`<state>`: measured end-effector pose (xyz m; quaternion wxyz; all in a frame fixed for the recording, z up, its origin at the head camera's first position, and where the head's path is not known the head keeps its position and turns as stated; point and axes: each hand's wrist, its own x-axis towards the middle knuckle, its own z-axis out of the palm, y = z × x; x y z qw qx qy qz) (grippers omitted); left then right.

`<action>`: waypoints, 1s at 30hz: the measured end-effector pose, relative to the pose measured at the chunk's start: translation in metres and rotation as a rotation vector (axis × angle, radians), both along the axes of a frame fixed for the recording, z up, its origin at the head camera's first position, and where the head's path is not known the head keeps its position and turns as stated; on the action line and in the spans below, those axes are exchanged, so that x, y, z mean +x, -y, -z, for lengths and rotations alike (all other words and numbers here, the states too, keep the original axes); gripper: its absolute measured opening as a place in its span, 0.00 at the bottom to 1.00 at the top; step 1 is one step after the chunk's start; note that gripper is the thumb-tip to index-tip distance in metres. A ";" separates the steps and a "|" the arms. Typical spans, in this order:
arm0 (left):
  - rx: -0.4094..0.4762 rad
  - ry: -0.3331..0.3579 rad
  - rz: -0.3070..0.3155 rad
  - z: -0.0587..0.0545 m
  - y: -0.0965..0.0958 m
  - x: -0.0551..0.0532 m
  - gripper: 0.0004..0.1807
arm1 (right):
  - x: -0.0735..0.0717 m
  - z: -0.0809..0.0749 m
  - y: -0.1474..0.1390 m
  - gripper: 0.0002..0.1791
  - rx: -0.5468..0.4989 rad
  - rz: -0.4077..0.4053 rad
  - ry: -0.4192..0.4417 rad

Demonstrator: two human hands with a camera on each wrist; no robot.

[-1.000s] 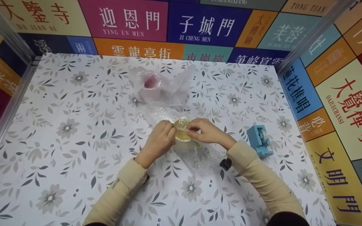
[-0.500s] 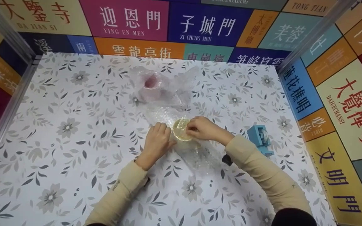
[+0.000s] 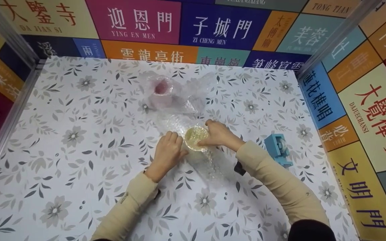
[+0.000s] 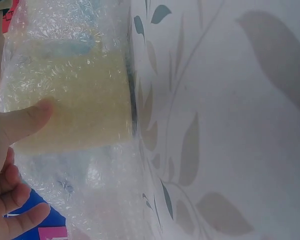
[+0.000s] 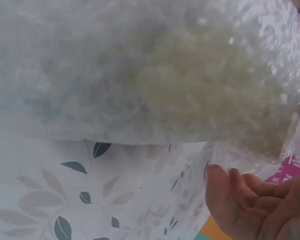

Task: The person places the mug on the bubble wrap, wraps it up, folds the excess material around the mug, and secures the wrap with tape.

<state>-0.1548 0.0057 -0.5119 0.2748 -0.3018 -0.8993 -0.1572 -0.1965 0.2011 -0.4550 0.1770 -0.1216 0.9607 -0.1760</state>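
A pale yellow cup (image 3: 193, 142), wrapped in clear bubble wrap (image 3: 209, 167), stands upright mid-table with its round mouth facing up. My left hand (image 3: 169, 147) is at the cup's left; in the left wrist view its thumb (image 4: 35, 117) rests on the wrapped side, with the other fingers loosely bent. At the cup's right, my right hand (image 3: 219, 134) has its thumb by the rim and its fingers spread toward the far side. The right wrist view shows this hand (image 5: 260, 205) beside the wrap's edge, with nothing plainly gripped. Some wrap hangs blurred before that camera.
Behind the cup, a pink cylindrical cup (image 3: 162, 93) stands in its own bubble wrap (image 3: 196, 90). A blue tape dispenser (image 3: 277, 149) with a clear roll is to the right. The floral-patterned tabletop (image 3: 62, 160) meets lettered panels (image 3: 139, 21) at the back and sides.
My right hand has gone from bent fingers over the cup's mouth to a wider spread around its right rim. The left hand drew slightly left off the rim, then stayed.
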 end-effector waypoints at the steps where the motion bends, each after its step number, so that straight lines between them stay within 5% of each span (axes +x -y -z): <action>1: 0.000 0.000 0.000 0.000 0.000 0.000 0.26 | -0.001 0.001 0.000 0.36 0.004 0.005 0.027; 6: -0.006 0.001 -0.003 0.001 0.000 0.000 0.26 | -0.004 0.006 0.000 0.19 -0.029 0.056 0.120; 19: 0.016 0.021 -0.029 0.005 0.001 0.004 0.25 | -0.007 0.012 0.009 0.12 0.080 0.076 0.005; 22: 0.028 0.145 -0.062 0.005 0.002 0.006 0.24 | -0.008 0.013 0.009 0.12 0.076 0.080 -0.008; 27: 0.139 0.523 -0.138 0.006 0.010 0.007 0.19 | -0.008 0.012 0.010 0.12 0.072 0.082 0.010; 30: 0.259 0.675 -0.178 0.009 0.019 0.003 0.17 | -0.009 0.012 0.010 0.12 0.066 0.084 0.029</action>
